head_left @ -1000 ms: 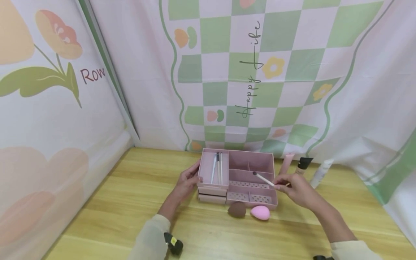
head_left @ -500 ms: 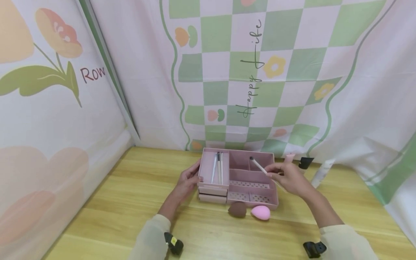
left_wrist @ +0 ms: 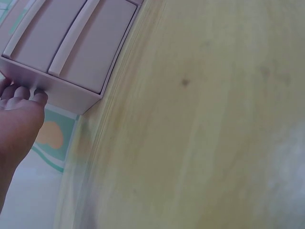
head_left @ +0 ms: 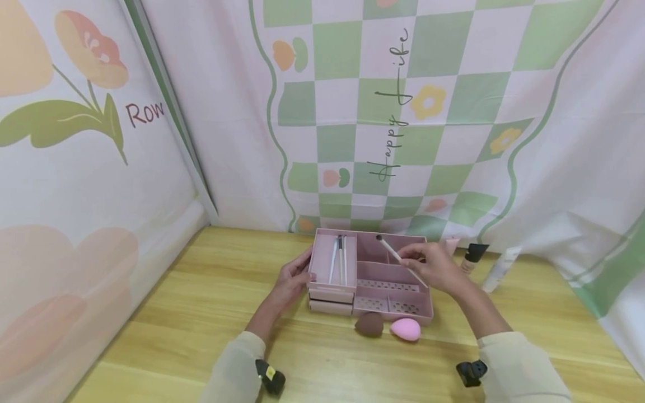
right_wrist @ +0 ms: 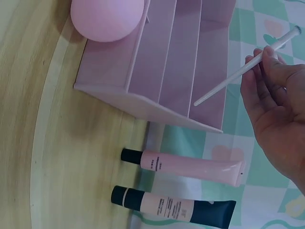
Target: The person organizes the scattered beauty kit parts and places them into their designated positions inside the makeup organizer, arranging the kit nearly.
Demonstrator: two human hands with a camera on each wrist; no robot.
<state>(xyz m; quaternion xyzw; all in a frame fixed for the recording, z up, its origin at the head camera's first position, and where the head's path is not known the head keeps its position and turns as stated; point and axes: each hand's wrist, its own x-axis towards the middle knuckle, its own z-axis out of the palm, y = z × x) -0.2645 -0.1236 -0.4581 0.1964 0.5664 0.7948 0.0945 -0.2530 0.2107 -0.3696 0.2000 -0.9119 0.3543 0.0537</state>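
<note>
A pink makeup organizer (head_left: pixel 319 260) with two drawers on its left and open compartments on its right stands on the wooden table. My left hand (head_left: pixel 287 285) holds its left side, thumb at the rim and fingers along the side wall; the left wrist view shows those fingers bent against it. Between thumb and fingers, my right hand (head_left: pixel 437 270) pinches a white-handled makeup brush (head_left: pixel 390 249) at mid-handle. The brush slants over the right compartments, dark bristles pointing up and left. Several slim brushes (head_left: pixel 345 268) lie side by side on the organizer's top left tray.
Before the organizer lie a brown makeup sponge (head_left: pixel 370 324) and a pink one (head_left: pixel 406 329). To its right stand a pink tube (right_wrist: pixel 190 167), a dark-ended tube (right_wrist: pixel 167 205) and a white tube (head_left: pixel 500 270). A patterned curtain (head_left: pixel 335 143) hangs behind the table.
My right hand has moved left with the brush, from the organizer's right edge to above its back right compartments. My left hand has stayed at the organizer's side.
</note>
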